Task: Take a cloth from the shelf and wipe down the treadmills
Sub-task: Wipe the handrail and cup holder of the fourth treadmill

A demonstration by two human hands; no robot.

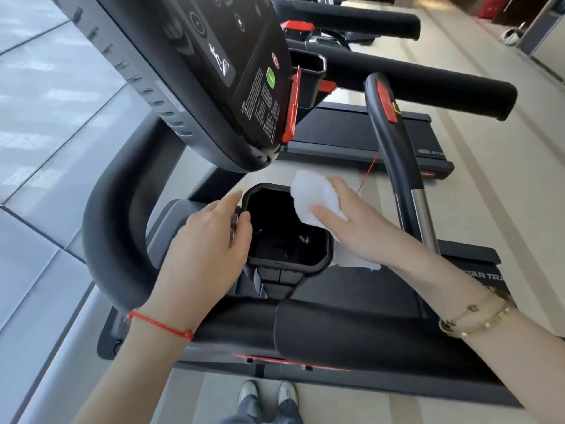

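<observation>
Where the nearest treadmill fills the view, its black cup holder serves as the landmark for all positions below. Above and left of the cup holder hangs the treadmill's console, tilted, with a green button and a red-ringed button on its face. Left of the cup holder curves a thick black handrail; below it runs a padded crossbar. Right of the cup holder rises a slim handlebar with a red tab near its top. Beyond the cup holder, further treadmills stand in a row on the pale floor.

The left hand rests on the left rim of the cup holder, fingers curled over its edge and gripping it. The right hand holds the white cloth at the upper right rim of the cup holder, with the thumb laid across the cloth; a further part of the cloth shows beneath the wrist, at the lower right corner. A red string bracelet circles the left wrist, and gold bracelets circle the right wrist. Below the crossbar, two shoes stand on the floor.
</observation>
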